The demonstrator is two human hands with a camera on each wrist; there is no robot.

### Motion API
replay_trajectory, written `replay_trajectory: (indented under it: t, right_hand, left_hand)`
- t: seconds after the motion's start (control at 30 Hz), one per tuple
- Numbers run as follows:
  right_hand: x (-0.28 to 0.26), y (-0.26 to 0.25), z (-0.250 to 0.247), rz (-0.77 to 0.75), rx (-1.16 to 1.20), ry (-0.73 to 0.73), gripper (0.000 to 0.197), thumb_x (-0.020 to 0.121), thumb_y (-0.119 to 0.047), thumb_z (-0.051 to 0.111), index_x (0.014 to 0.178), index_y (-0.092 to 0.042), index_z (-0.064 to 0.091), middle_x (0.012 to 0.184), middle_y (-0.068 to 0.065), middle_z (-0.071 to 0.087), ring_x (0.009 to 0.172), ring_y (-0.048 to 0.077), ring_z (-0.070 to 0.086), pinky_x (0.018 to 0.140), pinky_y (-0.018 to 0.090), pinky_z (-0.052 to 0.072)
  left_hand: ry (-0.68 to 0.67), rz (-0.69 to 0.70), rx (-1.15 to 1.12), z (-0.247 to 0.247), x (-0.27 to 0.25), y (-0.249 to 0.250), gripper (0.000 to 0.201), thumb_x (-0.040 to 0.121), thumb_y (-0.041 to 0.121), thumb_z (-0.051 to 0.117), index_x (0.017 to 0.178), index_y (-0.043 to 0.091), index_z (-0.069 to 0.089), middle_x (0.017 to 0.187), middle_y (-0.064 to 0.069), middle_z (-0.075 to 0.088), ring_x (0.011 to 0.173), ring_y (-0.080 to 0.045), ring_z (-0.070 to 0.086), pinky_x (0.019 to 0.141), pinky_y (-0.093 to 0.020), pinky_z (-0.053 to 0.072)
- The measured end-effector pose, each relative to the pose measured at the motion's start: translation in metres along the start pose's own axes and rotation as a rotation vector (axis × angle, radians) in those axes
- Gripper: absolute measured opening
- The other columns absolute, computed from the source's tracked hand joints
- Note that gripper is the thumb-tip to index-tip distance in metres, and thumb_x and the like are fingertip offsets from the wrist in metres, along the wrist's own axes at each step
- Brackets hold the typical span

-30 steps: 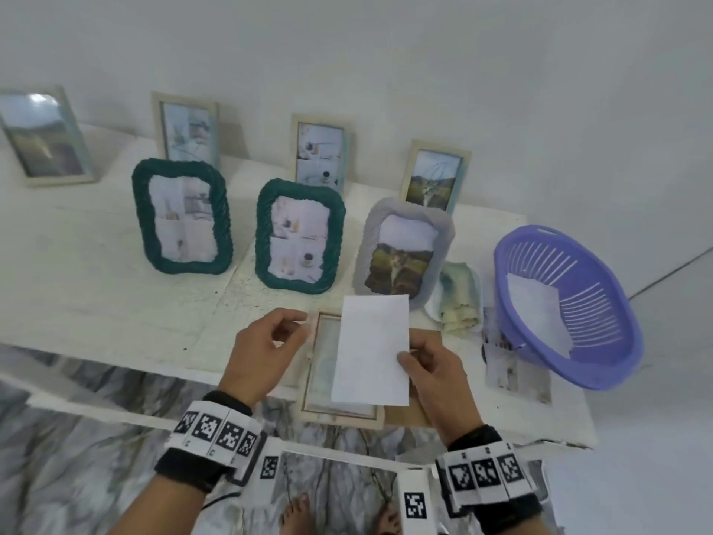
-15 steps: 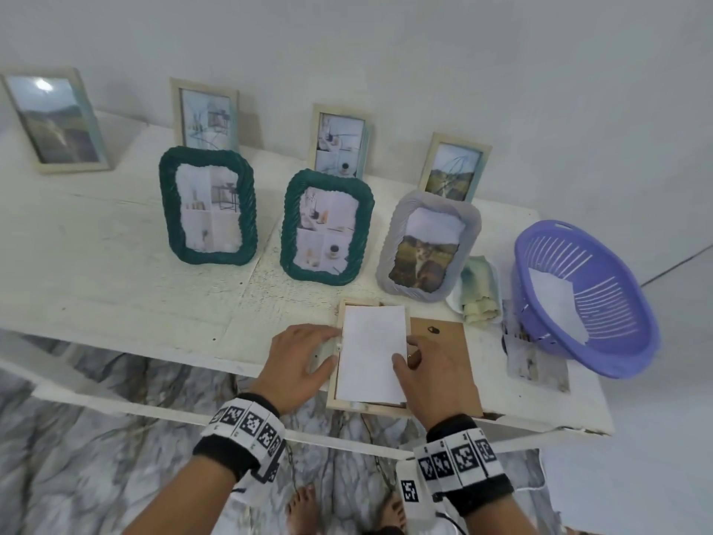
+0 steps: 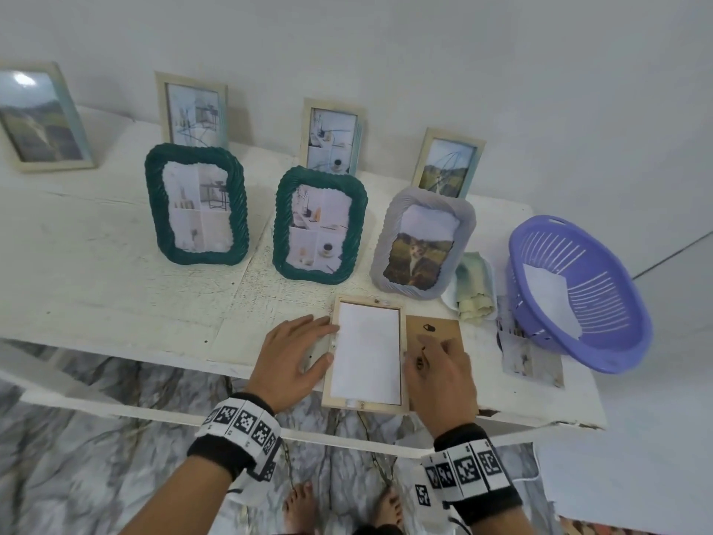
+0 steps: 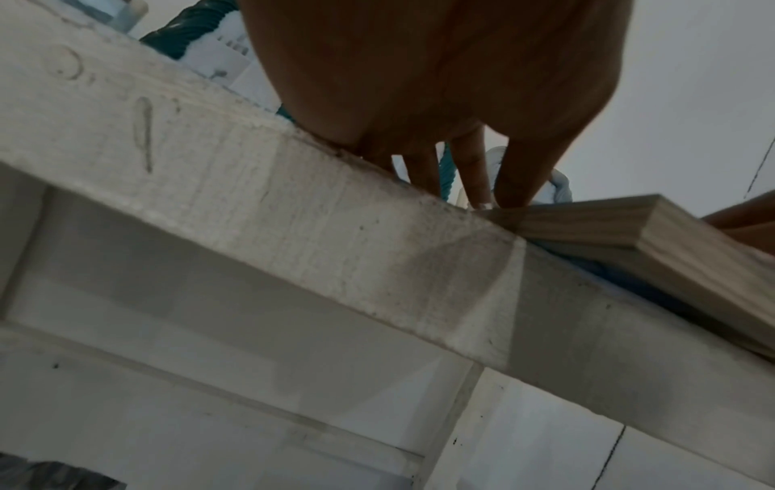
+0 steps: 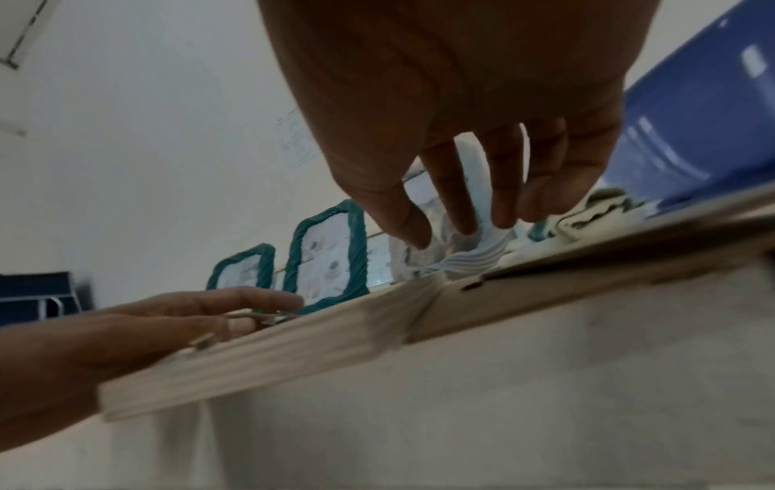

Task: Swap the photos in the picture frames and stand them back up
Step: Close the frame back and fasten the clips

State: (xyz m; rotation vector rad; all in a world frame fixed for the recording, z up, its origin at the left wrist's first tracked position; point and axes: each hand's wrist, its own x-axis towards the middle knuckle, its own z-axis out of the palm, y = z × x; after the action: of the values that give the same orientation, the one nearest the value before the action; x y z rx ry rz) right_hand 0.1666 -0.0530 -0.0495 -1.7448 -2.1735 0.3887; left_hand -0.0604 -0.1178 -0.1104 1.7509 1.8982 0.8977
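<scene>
A light wooden frame lies face down at the table's front edge, overhanging it slightly. A photo sits inside it, white back up. My left hand lies flat beside the frame, its straight fingers touching the left rim; the left wrist view shows the fingers meeting the frame. The brown backing board lies just right of the frame. My right hand is over that board, fingers relaxed and holding nothing. In the right wrist view the fingers hang above the board.
Two green frames and a grey one stand mid-table, with several wooden frames along the wall. A purple basket holding paper sits at the right, beside a folded cloth and a loose photo.
My right hand lowered the white-backed photo into the frame, let it go and moved right over the backing board. My left hand flattened against the frame's left rim.
</scene>
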Motion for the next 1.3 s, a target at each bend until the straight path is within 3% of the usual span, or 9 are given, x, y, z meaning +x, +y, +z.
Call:
replay_trajectory:
  t: [0.07, 0.17, 0.23, 0.37, 0.5, 0.67, 0.83, 1.17, 1.3]
  right_hand:
    - [0.001, 0.013, -0.005, 0.044, -0.111, 0.041, 0.034, 0.084, -0.033, 0.065, 0.111, -0.012, 0.064, 0.102, 0.015, 0.057, 0.09, 0.036, 0.052, 0.072, 0.039, 0.045]
    - [0.0, 0.028, -0.01, 0.16, -0.259, -0.152, 0.047, 0.088, -0.049, 0.054, 0.119, -0.014, 0.055, 0.12, 0.012, 0.051, 0.105, 0.033, 0.046, 0.084, 0.039, 0.043]
    - [-0.001, 0.038, -0.013, 0.155, -0.24, -0.2, 0.048, 0.09, -0.05, 0.052, 0.124, -0.016, 0.052, 0.126, 0.01, 0.047, 0.112, 0.03, 0.043, 0.09, 0.037, 0.041]
    - [0.001, 0.048, -0.022, 0.209, -0.081, -0.202, 0.045, 0.086, -0.043, 0.061, 0.122, -0.016, 0.056, 0.119, 0.008, 0.049, 0.108, 0.027, 0.045, 0.091, 0.036, 0.04]
    - [0.004, 0.045, -0.033, 0.275, 0.05, -0.111, 0.045, 0.077, -0.042, 0.068, 0.113, -0.017, 0.058, 0.112, 0.006, 0.047, 0.103, 0.029, 0.048, 0.089, 0.039, 0.044]
    - [0.001, 0.01, -0.024, 0.131, 0.068, -0.044, 0.046, 0.077, -0.045, 0.071, 0.108, -0.013, 0.06, 0.11, 0.007, 0.045, 0.105, 0.028, 0.045, 0.088, 0.035, 0.042]
    - [-0.002, -0.023, 0.004, 0.005, -0.031, -0.037, 0.045, 0.075, -0.043, 0.072, 0.1, -0.008, 0.061, 0.103, 0.01, 0.046, 0.093, 0.03, 0.044, 0.082, 0.039, 0.047]
    - [-0.005, -0.04, 0.023, -0.096, -0.146, -0.075, 0.043, 0.082, -0.05, 0.061, 0.099, -0.011, 0.064, 0.101, 0.01, 0.051, 0.091, 0.029, 0.048, 0.075, 0.037, 0.046]
    - [-0.006, -0.029, 0.021, -0.134, -0.033, -0.079, 0.032, 0.087, -0.042, 0.06, 0.097, -0.013, 0.069, 0.102, 0.007, 0.05, 0.091, 0.026, 0.047, 0.078, 0.034, 0.046]
  left_hand:
    - [0.006, 0.007, 0.009, 0.001, -0.001, 0.0, 0.049, 0.088, 0.056, 0.04, 0.134, 0.044, 0.049, 0.144, 0.022, 0.042, 0.135, -0.002, 0.028, 0.108, -0.03, 0.02]
    - [0.018, 0.006, 0.003, 0.001, -0.001, -0.001, 0.049, 0.087, 0.056, 0.04, 0.133, 0.043, 0.05, 0.143, 0.023, 0.041, 0.134, -0.001, 0.027, 0.107, -0.029, 0.019]
    - [0.025, 0.009, 0.005, 0.002, -0.001, -0.001, 0.049, 0.087, 0.056, 0.04, 0.133, 0.042, 0.051, 0.142, 0.022, 0.042, 0.134, -0.002, 0.028, 0.107, -0.029, 0.019]
    - [0.028, 0.004, 0.004, 0.002, -0.001, 0.0, 0.049, 0.086, 0.057, 0.04, 0.132, 0.043, 0.051, 0.141, 0.023, 0.043, 0.134, 0.0, 0.028, 0.107, -0.027, 0.017]
    - [0.013, -0.003, 0.003, 0.001, -0.001, 0.0, 0.05, 0.087, 0.057, 0.038, 0.134, 0.043, 0.049, 0.142, 0.021, 0.045, 0.134, -0.001, 0.028, 0.109, -0.029, 0.018]
    - [0.006, -0.013, 0.003, -0.001, -0.001, 0.002, 0.052, 0.086, 0.059, 0.037, 0.134, 0.043, 0.049, 0.139, 0.025, 0.043, 0.135, 0.0, 0.026, 0.108, -0.027, 0.017]
    - [0.018, -0.012, -0.013, -0.002, -0.002, 0.004, 0.051, 0.085, 0.06, 0.038, 0.132, 0.044, 0.051, 0.135, 0.028, 0.04, 0.132, 0.005, 0.023, 0.106, -0.026, 0.017]
    - [0.027, 0.0, 0.005, -0.003, -0.001, 0.005, 0.049, 0.086, 0.06, 0.038, 0.131, 0.046, 0.052, 0.13, 0.028, 0.041, 0.132, 0.002, 0.027, 0.106, -0.027, 0.019]
    - [0.01, 0.003, 0.016, -0.001, -0.001, 0.002, 0.048, 0.087, 0.06, 0.038, 0.132, 0.047, 0.051, 0.136, 0.025, 0.047, 0.136, -0.002, 0.029, 0.107, -0.026, 0.019]
